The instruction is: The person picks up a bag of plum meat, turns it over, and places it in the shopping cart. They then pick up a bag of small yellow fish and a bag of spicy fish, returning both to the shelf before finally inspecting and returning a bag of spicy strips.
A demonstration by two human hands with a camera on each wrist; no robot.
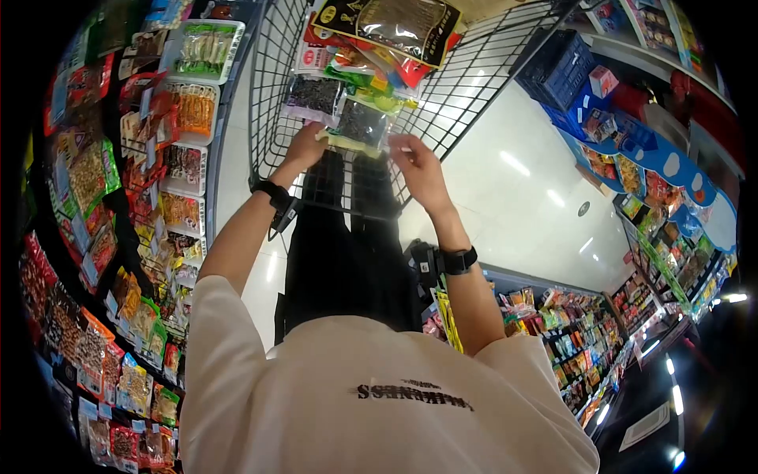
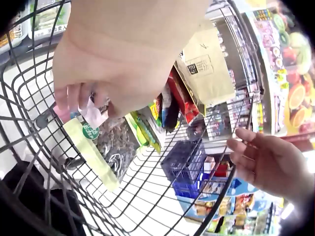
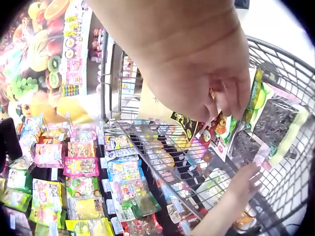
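In the head view, my left hand (image 1: 305, 147) is at the near end of the cart and pinches the pale pink edge of a bag with dark contents (image 1: 313, 96). Beside it lies a clear bag of dark pieces (image 1: 363, 125) with a pale green edge, also seen as a bag (image 2: 115, 142) in the left wrist view. My right hand (image 1: 420, 172) is over the cart's right side, fingers loosely bent and holding nothing; the left wrist view shows this hand (image 2: 270, 161) apart from the bags. Curled fingers partly hide the pinched edge.
The wire cart (image 1: 466, 99) also holds a black-and-gold packet (image 1: 395, 30), red and green packets, and a brown paper piece (image 2: 209, 66). Shelves of snack packets (image 1: 189, 110) stand close on the left. Blue crates (image 1: 557, 69) and a low display are at right.
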